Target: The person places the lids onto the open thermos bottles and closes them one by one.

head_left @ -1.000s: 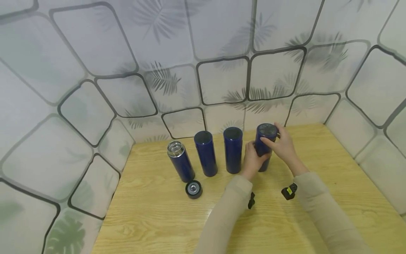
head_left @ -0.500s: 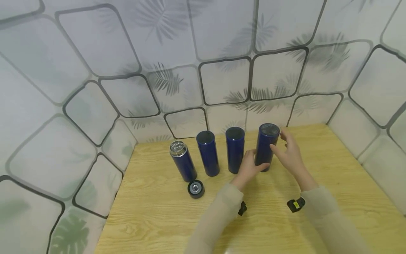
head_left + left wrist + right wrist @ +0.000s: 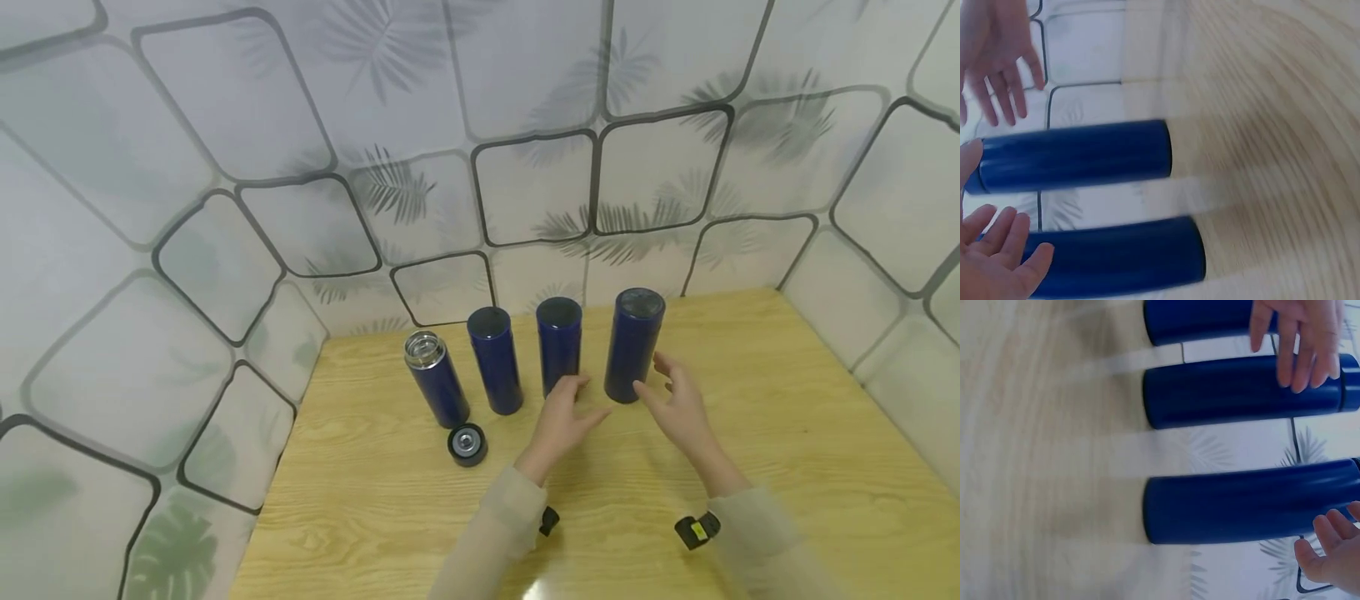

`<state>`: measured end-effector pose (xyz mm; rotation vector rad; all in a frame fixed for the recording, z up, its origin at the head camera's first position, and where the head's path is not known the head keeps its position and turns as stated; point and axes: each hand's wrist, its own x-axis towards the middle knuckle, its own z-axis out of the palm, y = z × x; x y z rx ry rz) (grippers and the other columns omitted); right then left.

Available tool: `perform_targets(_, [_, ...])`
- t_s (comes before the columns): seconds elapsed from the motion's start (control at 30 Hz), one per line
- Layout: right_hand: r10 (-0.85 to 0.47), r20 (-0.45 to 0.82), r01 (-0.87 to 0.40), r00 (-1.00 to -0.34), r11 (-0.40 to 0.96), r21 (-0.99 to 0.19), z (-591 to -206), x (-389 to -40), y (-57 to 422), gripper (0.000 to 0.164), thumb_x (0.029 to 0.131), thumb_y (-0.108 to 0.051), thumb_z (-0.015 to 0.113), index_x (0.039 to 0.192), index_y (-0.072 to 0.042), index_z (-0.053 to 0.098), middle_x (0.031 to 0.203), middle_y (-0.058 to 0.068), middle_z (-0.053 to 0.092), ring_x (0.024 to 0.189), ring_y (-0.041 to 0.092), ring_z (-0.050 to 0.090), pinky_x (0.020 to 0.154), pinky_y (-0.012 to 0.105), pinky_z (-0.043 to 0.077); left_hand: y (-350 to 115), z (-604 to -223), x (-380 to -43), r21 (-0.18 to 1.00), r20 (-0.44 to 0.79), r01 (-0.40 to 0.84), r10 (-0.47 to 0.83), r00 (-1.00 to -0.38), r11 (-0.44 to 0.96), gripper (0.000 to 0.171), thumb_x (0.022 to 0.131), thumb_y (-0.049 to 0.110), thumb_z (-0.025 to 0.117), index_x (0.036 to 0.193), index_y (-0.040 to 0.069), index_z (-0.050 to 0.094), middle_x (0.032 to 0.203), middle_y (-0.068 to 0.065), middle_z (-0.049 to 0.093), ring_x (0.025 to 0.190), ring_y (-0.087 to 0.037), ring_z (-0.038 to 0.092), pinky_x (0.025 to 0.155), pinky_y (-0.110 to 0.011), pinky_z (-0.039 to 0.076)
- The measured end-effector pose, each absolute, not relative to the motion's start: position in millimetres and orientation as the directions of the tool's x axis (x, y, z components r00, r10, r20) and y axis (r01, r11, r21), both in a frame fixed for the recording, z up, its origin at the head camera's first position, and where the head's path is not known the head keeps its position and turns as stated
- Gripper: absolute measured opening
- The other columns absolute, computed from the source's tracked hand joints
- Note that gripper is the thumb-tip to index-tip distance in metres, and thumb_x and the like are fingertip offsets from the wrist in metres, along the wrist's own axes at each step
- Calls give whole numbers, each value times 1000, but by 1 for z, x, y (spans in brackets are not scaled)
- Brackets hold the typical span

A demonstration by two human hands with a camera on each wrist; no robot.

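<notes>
Four-in-a-row style blue vacuum flasks stand upright; the rightmost capped flask (image 3: pixel 633 346) has a dark top. My left hand (image 3: pixel 558 425) is held in front of the neighbouring capped flask (image 3: pixel 560 337), overlapping its base in the head view, fingers spread and holding nothing. Just to the front right of the rightmost flask is my right hand (image 3: pixel 681 412), fingers loosely bent and apart, nothing in it. In the left wrist view the rightmost flask (image 3: pixel 1079 156) lies between both hands. The right wrist view shows my right fingers overlapping that flask's (image 3: pixel 1247 500) upper end.
Further left stand another capped flask (image 3: pixel 497 362) and an uncapped flask (image 3: pixel 438 385) with a silver mouth. Its round black lid (image 3: pixel 467 445) lies upside down in front of it. Patterned cloth walls (image 3: pixel 420 208) enclose the wooden table (image 3: pixel 360 492) at back and sides.
Both hands have let go of the rightmost flask and drawn back toward the near side. The left hand has also moved left. The flask stays standing.
</notes>
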<state>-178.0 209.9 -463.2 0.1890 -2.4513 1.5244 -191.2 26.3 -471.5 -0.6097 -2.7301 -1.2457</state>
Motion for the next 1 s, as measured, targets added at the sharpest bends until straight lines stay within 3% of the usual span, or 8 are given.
perform_targets(0.27, [-40,269,-258,-962,453,-854,-481,-174,194,56,86,-13,57,126,15,30,122,33,37,112,45,34,89,57,30,-8,-463,-188,752,407,412,130,-904,514,43,79,22,67,111,-1,49,109,-11,52,102,-24,49,87,-34,40])
perform_targets(0.53, [-88,235,-250,-968,421,-872,-490,-173,178,53,85,-11,56,125,14,32,123,32,37,112,43,34,90,56,29,-45,-458,-192,775,547,429,-153,-823,465,39,77,12,68,108,-3,49,107,-14,51,100,-26,48,83,-40,42])
perform_targets(0.7, [-105,213,-238,-971,416,-878,-492,-171,173,55,85,-13,56,126,13,32,124,31,37,114,42,33,92,55,28,-66,-453,-193,741,636,459,-293,-714,490,39,76,13,69,106,-3,49,106,-16,50,100,-26,48,82,-39,42])
perform_targets(0.83, [-115,225,-253,-968,425,-869,-494,-169,170,55,85,-14,57,126,13,32,124,29,38,113,41,35,91,55,29,-80,-452,-196,703,702,506,-379,-603,500,40,73,5,71,105,-4,49,106,-17,49,98,-29,47,79,-44,42])
perform_targets(1.0, [-124,235,-266,-964,416,-869,-496,-169,167,55,85,-15,58,126,12,33,124,28,38,113,41,35,91,55,28,-92,-451,-197,737,676,483,-498,-543,474,49,71,2,72,111,-5,45,109,-19,46,101,-32,44,81,-47,39])
